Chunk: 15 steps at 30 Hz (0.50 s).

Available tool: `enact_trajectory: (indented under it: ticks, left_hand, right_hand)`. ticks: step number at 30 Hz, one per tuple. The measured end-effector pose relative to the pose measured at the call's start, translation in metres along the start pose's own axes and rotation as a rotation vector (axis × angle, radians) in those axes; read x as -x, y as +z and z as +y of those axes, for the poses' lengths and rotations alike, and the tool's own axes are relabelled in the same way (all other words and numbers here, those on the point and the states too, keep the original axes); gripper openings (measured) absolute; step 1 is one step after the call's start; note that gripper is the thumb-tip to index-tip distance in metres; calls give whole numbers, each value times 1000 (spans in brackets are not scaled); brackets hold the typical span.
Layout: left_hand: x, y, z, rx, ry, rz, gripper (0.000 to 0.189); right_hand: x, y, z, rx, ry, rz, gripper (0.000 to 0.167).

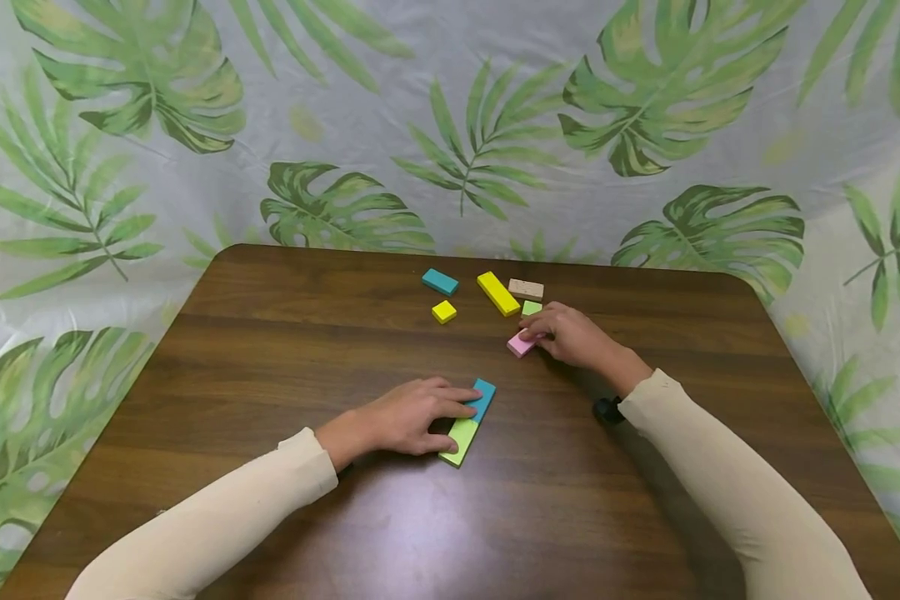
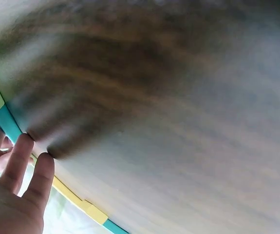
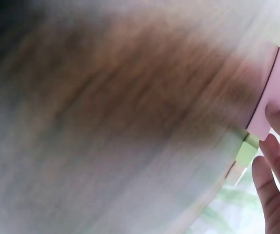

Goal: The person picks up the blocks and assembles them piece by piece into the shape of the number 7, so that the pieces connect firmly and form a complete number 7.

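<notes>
Two flat blocks, a teal one (image 1: 483, 400) and a lime green one (image 1: 461, 438), lie end to end in a slanted row on the table. My left hand (image 1: 414, 415) rests on them from the left, fingers extended over the teal block and thumb on the lime one. Farther right, my right hand (image 1: 576, 335) pinches a pink block (image 1: 521, 343) between thumb and fingers. In the right wrist view the thumb lies against the face of the pink block (image 3: 271, 92). Part of the pink block is hidden under the hand in the head view.
Beyond the right hand lie a pale green block (image 1: 531, 308), a speckled beige block (image 1: 526, 289) and a long yellow block (image 1: 498, 293). A small yellow block (image 1: 444, 312) and another teal block (image 1: 440, 282) sit left of them. The brown table (image 1: 270, 350) meets a leaf-patterned cloth behind.
</notes>
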<state>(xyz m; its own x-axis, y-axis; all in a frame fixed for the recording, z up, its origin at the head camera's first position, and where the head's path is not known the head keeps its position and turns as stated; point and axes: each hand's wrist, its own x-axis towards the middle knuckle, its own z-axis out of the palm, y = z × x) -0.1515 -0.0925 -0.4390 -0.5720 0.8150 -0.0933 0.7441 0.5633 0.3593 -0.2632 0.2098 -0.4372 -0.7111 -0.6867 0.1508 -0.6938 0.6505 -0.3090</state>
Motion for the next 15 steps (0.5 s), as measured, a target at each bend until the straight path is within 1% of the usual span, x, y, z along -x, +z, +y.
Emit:
enact_trajectory:
  ticks: [4, 7, 12, 15]
  left_hand:
    - [1, 3, 0, 1, -3, -6, 55]
    - [1, 4, 0, -5, 7, -3, 55]
    - [0, 2, -1, -13, 16, 16, 56]
    - [1, 1, -2, 5, 5, 15, 56]
  right_hand:
    - [-1, 5, -2, -16, -25, -12, 24]
    - [-4, 8, -5, -9, -53, -9, 21]
    - [-12, 10, -13, -10, -93, -9, 19]
    - [-16, 10, -19, -26, -103, -22, 19]
